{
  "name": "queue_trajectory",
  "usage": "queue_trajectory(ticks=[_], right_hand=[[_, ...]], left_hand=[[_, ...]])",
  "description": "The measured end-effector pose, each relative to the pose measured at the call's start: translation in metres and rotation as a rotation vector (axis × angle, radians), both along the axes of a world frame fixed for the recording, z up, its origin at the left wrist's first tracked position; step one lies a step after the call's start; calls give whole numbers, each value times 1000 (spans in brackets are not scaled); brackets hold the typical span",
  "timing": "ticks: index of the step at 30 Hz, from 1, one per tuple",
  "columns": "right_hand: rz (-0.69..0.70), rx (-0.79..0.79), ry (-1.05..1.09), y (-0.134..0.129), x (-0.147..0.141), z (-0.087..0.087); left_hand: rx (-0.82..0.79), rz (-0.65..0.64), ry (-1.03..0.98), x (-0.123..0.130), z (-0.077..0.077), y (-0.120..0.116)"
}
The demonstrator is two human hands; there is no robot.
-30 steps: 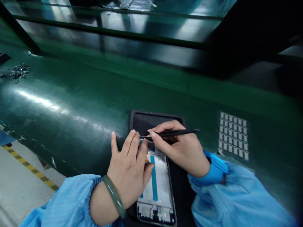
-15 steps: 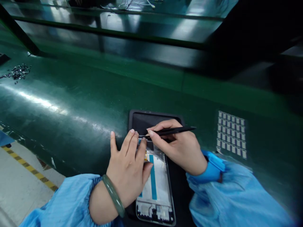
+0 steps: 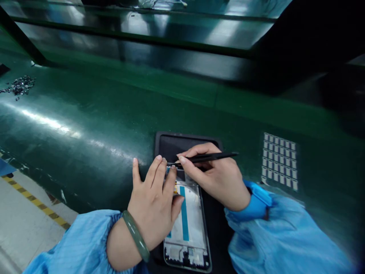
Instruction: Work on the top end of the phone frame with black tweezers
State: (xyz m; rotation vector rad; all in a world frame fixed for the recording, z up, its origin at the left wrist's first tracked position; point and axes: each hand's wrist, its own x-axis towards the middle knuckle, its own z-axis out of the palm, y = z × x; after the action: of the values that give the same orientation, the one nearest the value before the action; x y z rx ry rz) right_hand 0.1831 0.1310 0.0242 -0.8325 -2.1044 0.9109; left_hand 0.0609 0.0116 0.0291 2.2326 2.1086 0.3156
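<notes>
An opened phone frame (image 3: 195, 217) with a silver inside and blue strips lies on a black tray (image 3: 188, 136). My left hand (image 3: 152, 201) rests over the phone's upper left part, fingers spread, fingertips on its top edge. A black pen-like tool (image 3: 208, 156) is pinched between the thumb and fingers of my right hand (image 3: 218, 177). Its tip is at the phone's top edge, beside my left fingertips. What lies under my left fingers is mostly hidden.
A sheet of small pale parts in rows (image 3: 280, 161) lies right of the tray. Far left is a pile of tiny dark parts (image 3: 21, 85) on the green table (image 3: 108, 106). A dark post (image 3: 21, 36) stands behind it. White wires (image 3: 162, 3) lie at the top.
The view has shifted very slightly. Both hands, the tool and the phone have kept nearly the same positions.
</notes>
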Motion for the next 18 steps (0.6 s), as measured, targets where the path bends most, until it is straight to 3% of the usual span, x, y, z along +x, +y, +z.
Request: queue_trajectory(ticks=[18], right_hand=[[6,62,-54,-1,0,3]], left_hand=[[-8,4,-4,-1,1,0]])
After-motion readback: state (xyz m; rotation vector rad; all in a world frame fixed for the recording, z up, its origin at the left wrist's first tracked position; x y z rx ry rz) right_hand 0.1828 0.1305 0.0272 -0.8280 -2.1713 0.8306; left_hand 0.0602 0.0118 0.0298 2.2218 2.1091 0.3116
